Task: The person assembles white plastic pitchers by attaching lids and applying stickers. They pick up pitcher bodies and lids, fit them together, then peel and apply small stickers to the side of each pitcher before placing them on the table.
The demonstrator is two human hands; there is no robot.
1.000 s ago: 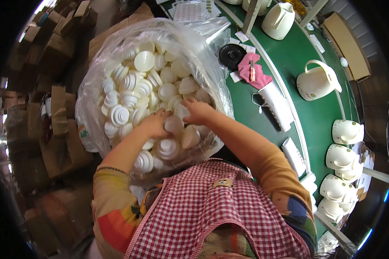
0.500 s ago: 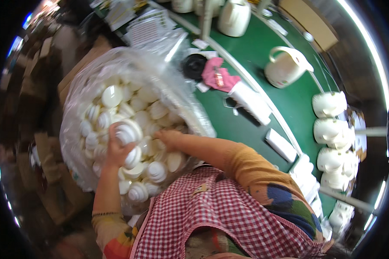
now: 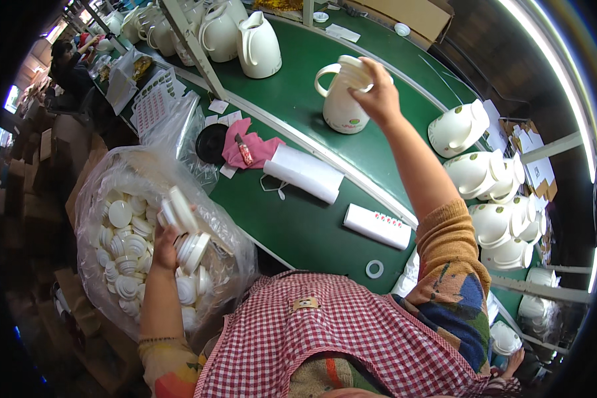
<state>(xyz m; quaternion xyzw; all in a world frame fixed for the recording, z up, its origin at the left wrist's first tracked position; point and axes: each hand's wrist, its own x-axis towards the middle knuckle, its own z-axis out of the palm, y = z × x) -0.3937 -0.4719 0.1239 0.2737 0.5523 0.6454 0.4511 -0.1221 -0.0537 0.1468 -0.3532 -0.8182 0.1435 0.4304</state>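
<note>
My left hand (image 3: 168,251) is closed around a few white stepped lids (image 3: 191,251), held above the clear plastic bag (image 3: 93,192). Inside the bag lie many loose cream and white lids (image 3: 121,213). My right arm reaches out over the green table, and my right hand (image 3: 381,96) grips the upper part of a cream jug (image 3: 343,106), thumb on its side and fingers over the rim. The jug stands upright, its handle to the left. My fingers partly cover its mouth, so whether a lid sits there I cannot tell.
Cream jugs (image 3: 260,50) stand at the far left; more lie stacked on the right (image 3: 459,129). On the green table (image 3: 298,219) are a pink cloth (image 3: 262,151), white rolls (image 3: 305,174), a black disc (image 3: 210,143) and a tape ring (image 3: 374,268). Another person's hand (image 3: 513,363) shows lower right.
My right hand has left the bag of lids and now grips the jug on the table. My left hand has stayed over the bag, holding lids. The view has swung to the right.
</note>
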